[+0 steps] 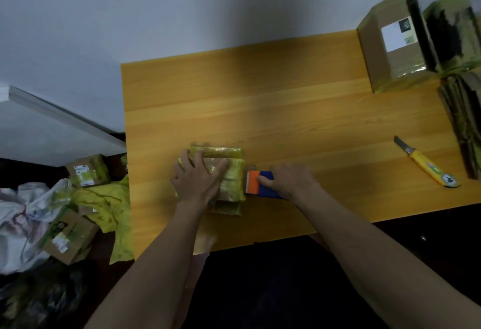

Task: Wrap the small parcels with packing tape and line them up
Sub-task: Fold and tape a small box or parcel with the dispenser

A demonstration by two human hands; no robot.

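Observation:
A small parcel (231, 172) wrapped in yellow-green tape lies on the wooden table (286, 120), near its front edge. My left hand (197, 177) presses flat on top of it, fingers spread. My right hand (289, 180) grips a blue and orange tape dispenser (260, 183), whose orange end touches the parcel's right side. At the far right corner stand two larger taped boxes, one with a white label (390, 47) and one behind it (455, 34).
A yellow utility knife (426, 164) lies on the table at the right. Flattened cardboard (463, 120) is stacked at the right edge. On the floor to the left lie taped boxes (88, 172), yellow plastic (109, 209) and a white bag (23, 219).

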